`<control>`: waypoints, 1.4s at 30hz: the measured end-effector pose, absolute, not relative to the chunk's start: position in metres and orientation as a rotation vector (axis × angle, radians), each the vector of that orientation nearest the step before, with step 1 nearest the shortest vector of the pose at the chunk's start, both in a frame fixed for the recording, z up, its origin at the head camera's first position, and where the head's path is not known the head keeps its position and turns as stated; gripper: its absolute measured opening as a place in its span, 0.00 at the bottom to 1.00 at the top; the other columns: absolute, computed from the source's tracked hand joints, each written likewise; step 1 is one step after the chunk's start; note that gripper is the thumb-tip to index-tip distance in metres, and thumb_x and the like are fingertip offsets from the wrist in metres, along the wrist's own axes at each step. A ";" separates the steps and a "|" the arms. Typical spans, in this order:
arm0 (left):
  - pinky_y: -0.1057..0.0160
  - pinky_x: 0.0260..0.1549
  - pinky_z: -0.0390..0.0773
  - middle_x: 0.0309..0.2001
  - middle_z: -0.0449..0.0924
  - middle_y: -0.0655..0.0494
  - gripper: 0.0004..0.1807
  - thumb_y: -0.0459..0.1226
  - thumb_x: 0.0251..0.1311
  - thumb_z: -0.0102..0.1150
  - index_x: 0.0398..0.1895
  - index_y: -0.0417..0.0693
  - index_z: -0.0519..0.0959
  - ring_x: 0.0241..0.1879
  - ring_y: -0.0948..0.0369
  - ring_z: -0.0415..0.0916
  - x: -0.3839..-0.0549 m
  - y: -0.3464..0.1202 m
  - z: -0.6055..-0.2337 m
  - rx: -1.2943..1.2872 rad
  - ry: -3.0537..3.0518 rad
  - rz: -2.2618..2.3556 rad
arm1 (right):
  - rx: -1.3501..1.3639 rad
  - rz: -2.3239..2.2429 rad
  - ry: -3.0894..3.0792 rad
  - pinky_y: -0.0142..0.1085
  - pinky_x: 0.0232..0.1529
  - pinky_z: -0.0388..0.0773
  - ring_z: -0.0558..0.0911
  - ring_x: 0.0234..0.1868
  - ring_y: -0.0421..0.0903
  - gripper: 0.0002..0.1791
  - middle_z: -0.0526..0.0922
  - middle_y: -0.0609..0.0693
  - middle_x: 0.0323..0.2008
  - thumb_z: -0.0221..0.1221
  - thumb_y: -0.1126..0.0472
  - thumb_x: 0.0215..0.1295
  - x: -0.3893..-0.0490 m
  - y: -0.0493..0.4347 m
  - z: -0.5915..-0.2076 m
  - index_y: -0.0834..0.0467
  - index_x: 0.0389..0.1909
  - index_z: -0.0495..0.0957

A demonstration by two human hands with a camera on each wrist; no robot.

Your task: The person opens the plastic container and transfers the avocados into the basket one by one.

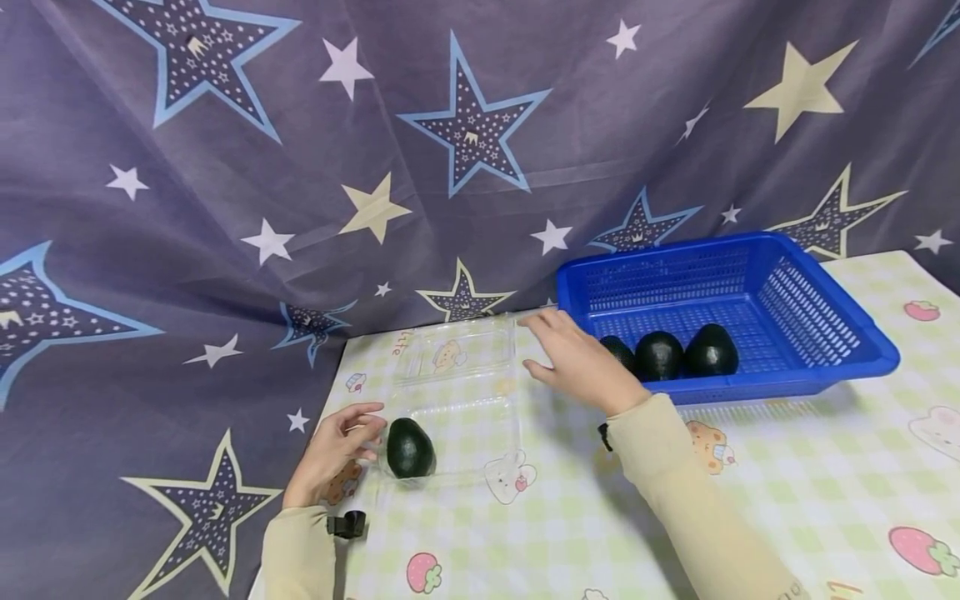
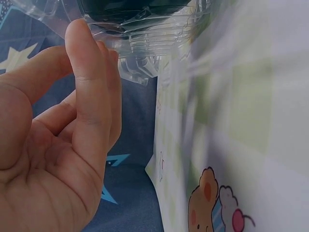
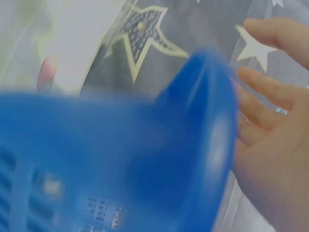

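Note:
An open clear plastic clamshell box (image 1: 468, 437) lies on the table, its lid (image 1: 480, 346) folded back towards the curtain. One dark green avocado (image 1: 410, 450) sits in its near left corner. My left hand (image 1: 337, 454) is at the box's left side, fingers loosely bent; in the left wrist view its fingertips (image 2: 79, 36) appear to touch the clear plastic. My right hand (image 1: 581, 362) hovers between the lid's right edge and the blue basket (image 1: 832, 292), fingers spread and holding nothing. In the right wrist view the basket's blurred rim (image 3: 219, 140) partly hides those fingers.
Three avocados, among them one at the right end (image 1: 711, 352), lie along the basket's near wall. A checked tablecloth (image 1: 600, 533) with cartoon prints covers the table. Behind it hangs a dark curtain (image 1: 480, 233) with stars.

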State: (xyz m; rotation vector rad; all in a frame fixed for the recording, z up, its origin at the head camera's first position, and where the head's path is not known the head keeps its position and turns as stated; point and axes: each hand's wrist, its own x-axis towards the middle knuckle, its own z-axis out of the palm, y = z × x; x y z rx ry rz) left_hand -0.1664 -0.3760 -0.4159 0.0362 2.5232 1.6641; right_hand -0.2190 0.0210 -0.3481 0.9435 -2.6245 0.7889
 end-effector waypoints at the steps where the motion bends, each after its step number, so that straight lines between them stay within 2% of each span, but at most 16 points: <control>1: 0.60 0.29 0.87 0.49 0.77 0.32 0.27 0.37 0.71 0.57 0.67 0.30 0.67 0.33 0.64 0.80 -0.167 -0.376 -0.416 0.042 2.522 1.664 | 0.956 0.782 -2.611 0.50 0.67 0.72 0.70 0.66 0.58 0.29 0.73 0.61 0.62 0.64 0.58 0.67 -0.219 0.017 -0.349 0.65 0.65 0.69; 5: 0.60 0.30 0.87 0.51 0.76 0.30 0.27 0.37 0.70 0.58 0.67 0.30 0.67 0.34 0.64 0.80 -0.170 -0.374 -0.417 0.059 2.527 1.654 | 0.987 0.769 -2.593 0.47 0.67 0.72 0.72 0.63 0.55 0.28 0.74 0.60 0.59 0.64 0.58 0.66 -0.216 0.001 -0.350 0.65 0.64 0.71; 16: 0.60 0.29 0.87 0.48 0.79 0.38 0.27 0.37 0.71 0.57 0.67 0.30 0.67 0.33 0.64 0.80 -0.167 -0.378 -0.417 0.033 2.518 1.674 | 1.128 0.766 -2.597 0.41 0.63 0.75 0.74 0.59 0.52 0.29 0.75 0.58 0.57 0.65 0.58 0.66 -0.203 -0.055 -0.348 0.64 0.64 0.70; 24: 0.60 0.29 0.87 0.47 0.80 0.42 0.26 0.37 0.71 0.57 0.67 0.30 0.68 0.33 0.64 0.80 -0.169 -0.378 -0.418 0.050 2.522 1.672 | 1.164 0.603 -2.697 0.38 0.54 0.80 0.76 0.56 0.50 0.32 0.75 0.55 0.57 0.64 0.51 0.67 -0.191 -0.083 -0.358 0.61 0.66 0.69; 30: 0.60 0.30 0.87 0.48 0.79 0.39 0.28 0.38 0.70 0.59 0.67 0.31 0.67 0.34 0.63 0.80 -0.168 -0.376 -0.418 0.026 2.518 1.661 | 1.172 0.583 -2.798 0.39 0.53 0.82 0.74 0.61 0.51 0.36 0.71 0.55 0.63 0.63 0.46 0.67 -0.184 -0.100 -0.375 0.55 0.71 0.66; 34: 0.61 0.30 0.87 0.48 0.79 0.40 0.28 0.38 0.70 0.59 0.67 0.31 0.67 0.33 0.64 0.80 -0.167 -0.376 -0.418 0.016 2.515 1.663 | 1.155 0.605 -2.863 0.38 0.53 0.81 0.73 0.63 0.51 0.39 0.70 0.56 0.65 0.62 0.42 0.66 -0.181 -0.110 -0.384 0.56 0.73 0.64; 39: 0.62 0.29 0.87 0.47 0.79 0.41 0.28 0.38 0.70 0.59 0.67 0.31 0.68 0.33 0.64 0.80 -0.167 -0.376 -0.417 0.006 2.518 1.661 | 1.132 0.536 -2.885 0.36 0.50 0.83 0.74 0.61 0.50 0.40 0.72 0.54 0.63 0.61 0.38 0.65 -0.178 -0.119 -0.395 0.55 0.72 0.66; 42: 0.61 0.29 0.87 0.48 0.79 0.39 0.28 0.38 0.69 0.59 0.67 0.31 0.68 0.33 0.64 0.80 -0.168 -0.375 -0.417 0.005 2.524 1.654 | 1.118 0.489 -2.883 0.37 0.48 0.83 0.76 0.59 0.50 0.40 0.74 0.54 0.61 0.61 0.37 0.64 -0.176 -0.122 -0.399 0.53 0.71 0.67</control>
